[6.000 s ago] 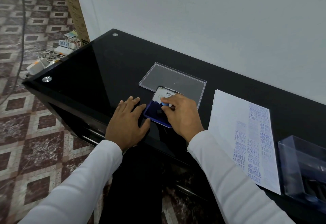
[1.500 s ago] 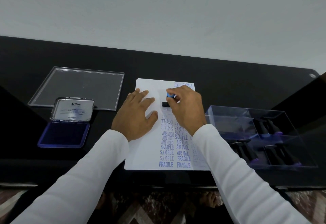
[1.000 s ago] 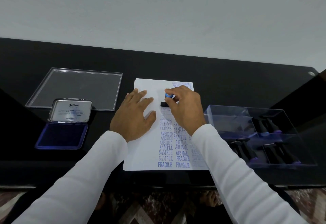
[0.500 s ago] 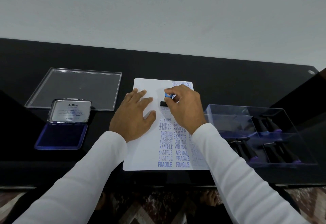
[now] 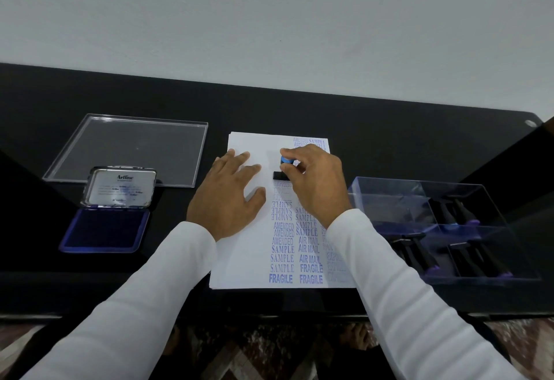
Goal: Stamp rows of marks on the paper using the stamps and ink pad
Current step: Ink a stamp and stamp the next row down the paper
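We press the blue-knobbed stamp (image 5: 282, 167), pinched in our right hand (image 5: 316, 182), apparently onto the paper (image 5: 239, 262) while our left hand (image 5: 227, 200) lies flat at nine o'clock; next, lift straight.

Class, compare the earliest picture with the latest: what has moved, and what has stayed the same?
The right hand carried the stamp from the ink pad to the paper and presses it above the leftmost column. The left hand left the table beside the pad and lies flat on the paper. For the last moments, nothing has shifted.
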Tool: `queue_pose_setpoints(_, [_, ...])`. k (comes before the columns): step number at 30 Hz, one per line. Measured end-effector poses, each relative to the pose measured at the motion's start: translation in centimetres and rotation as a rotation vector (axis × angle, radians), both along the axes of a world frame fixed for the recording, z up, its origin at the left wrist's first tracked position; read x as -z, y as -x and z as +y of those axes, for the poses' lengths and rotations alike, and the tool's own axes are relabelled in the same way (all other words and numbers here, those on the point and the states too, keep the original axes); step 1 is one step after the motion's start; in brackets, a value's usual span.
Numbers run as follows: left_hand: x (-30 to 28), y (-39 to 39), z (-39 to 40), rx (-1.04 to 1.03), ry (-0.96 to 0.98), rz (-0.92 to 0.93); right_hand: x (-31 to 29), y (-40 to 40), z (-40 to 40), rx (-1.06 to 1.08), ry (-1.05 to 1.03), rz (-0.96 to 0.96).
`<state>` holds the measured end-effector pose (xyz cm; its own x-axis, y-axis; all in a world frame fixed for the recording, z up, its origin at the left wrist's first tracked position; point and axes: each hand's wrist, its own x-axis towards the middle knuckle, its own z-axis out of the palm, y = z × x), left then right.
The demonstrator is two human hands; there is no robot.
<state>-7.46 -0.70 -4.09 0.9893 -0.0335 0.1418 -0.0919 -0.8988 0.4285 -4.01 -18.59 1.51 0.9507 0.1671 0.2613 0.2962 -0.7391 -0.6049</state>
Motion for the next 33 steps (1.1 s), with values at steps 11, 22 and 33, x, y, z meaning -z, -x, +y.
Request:
queue_pose_setpoints(11, [-0.17, 0.09, -0.04, 0.002, 0.005, 0.005, 0.18, -0.1, 0.0, 0.0, -0.033, -0.003])
queue_pose_setpoints(22, [-0.47, 0.25, -0.1, -0.004, 0.005, 0.005, 0.02, -0.08, -0.05, 0.011, 0.019, 0.012])
queue_pose_setpoints(33, [-0.21, 0.08, -0.04, -0.008, 0.005, 0.028, 0.07, -0.06, -0.07, 0.007, -0.034, 0.004])
